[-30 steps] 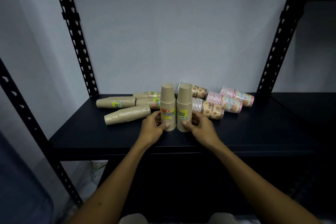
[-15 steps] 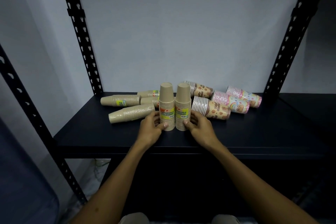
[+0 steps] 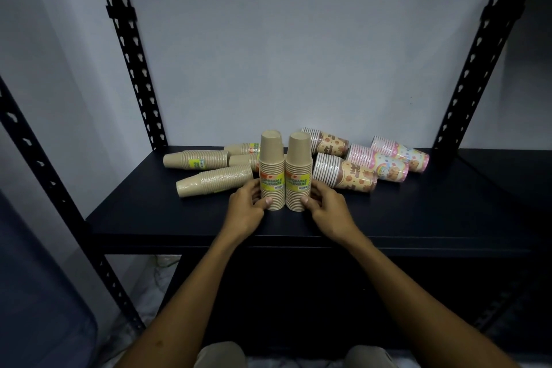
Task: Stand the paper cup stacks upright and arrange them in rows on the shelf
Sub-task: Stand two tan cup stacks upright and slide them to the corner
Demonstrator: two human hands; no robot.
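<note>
Two brown paper cup stacks stand upright side by side on the black shelf [image 3: 418, 218]. My left hand [image 3: 246, 206] grips the left upright stack [image 3: 271, 164] at its base. Around the base of the right upright stack [image 3: 298, 164] my right hand [image 3: 324, 206] is wrapped. Both stacks carry yellow labels. Several brown stacks lie on their sides to the left, the nearest one [image 3: 213, 181] close to my left hand. To the right lie printed stacks: a brown cookie-print one [image 3: 343, 175], another behind it [image 3: 325, 142], and two pink ones [image 3: 378, 163] [image 3: 400, 152].
Black perforated uprights [image 3: 131, 48] [image 3: 475, 51] frame the shelf against a pale wall. The shelf's front edge [image 3: 298, 243] runs just below my wrists. A dark bin [image 3: 38, 293] sits at the lower left, on the floor.
Both hands stay on the two upright stacks. The view has shifted slightly, so the shelf and stacks sit a little lower and further left in frame.
</note>
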